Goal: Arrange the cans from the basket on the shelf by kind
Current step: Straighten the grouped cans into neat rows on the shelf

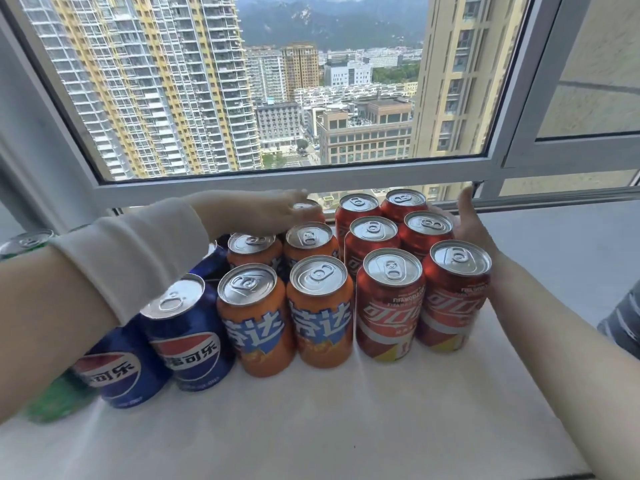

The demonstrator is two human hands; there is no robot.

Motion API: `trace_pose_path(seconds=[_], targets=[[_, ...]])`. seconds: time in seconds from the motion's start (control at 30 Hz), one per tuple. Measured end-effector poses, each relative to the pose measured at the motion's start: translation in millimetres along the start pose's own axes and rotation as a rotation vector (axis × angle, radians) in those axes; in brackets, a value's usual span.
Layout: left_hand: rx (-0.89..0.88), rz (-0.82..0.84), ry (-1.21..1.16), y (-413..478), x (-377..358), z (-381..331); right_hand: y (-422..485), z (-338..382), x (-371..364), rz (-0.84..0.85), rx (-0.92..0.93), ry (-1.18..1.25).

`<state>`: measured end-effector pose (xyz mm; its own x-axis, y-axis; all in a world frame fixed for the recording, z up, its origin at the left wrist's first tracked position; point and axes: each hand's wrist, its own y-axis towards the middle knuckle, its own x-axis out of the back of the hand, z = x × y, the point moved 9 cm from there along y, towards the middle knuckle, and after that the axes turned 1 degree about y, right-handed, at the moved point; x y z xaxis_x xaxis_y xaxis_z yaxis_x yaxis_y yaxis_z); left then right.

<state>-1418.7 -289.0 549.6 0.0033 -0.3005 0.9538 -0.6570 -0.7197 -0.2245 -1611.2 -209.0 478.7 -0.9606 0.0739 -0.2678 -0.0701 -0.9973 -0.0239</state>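
White shelf (346, 427), mid-frame: blue cans (187, 334) left, orange cans (318, 317) centre, red cans (388, 306) right, all upright. Left hand (273, 209), blurred, over rear orange can (313, 213); grip unclear. Right hand (472, 226) flat, fingers straight, against right side of red cans.

The single head-worn wide-angle camera looks forward and down, close over the shelf (346, 427), window (263, 81) at 12 o'clock.
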Motion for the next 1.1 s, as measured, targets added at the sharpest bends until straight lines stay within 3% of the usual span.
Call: trace_pose_path(seconds=[0.07, 0.13, 0.3, 0.4, 0.57, 0.93, 1.1], targets=[[0.009, -0.051, 0.006, -0.7, 11.8, 11.9, -12.0, 36.7, 9.9, -0.206, 0.092, -0.292], [0.018, -0.068, 0.023, 1.3, 17.3, 19.1, -16.6, 72.3, 0.7, -0.264, 0.174, -0.612], [-0.013, -0.058, 0.028, 13.1, 15.9, 7.2, 11.9, 94.3, -51.6, -0.101, 0.114, -1.325], [-0.040, -0.086, 0.075, 21.6, 17.0, -1.5, 34.3, 80.4, -81.4, 0.007, 0.028, -1.563], [-0.094, -0.112, 0.085, 26.8, 21.2, -6.1, 53.6, 69.0, -93.6, 0.032, -0.031, -1.699], [-0.122, -0.105, 0.107, 27.9, 20.9, -8.2, 62.8, 73.5, -95.1, -0.030, 0.098, -1.525], [-0.123, -0.049, 0.139, 33.4, 21.3, -19.8, 54.2, 73.1, -89.4, 0.005, 0.055, -1.515]])
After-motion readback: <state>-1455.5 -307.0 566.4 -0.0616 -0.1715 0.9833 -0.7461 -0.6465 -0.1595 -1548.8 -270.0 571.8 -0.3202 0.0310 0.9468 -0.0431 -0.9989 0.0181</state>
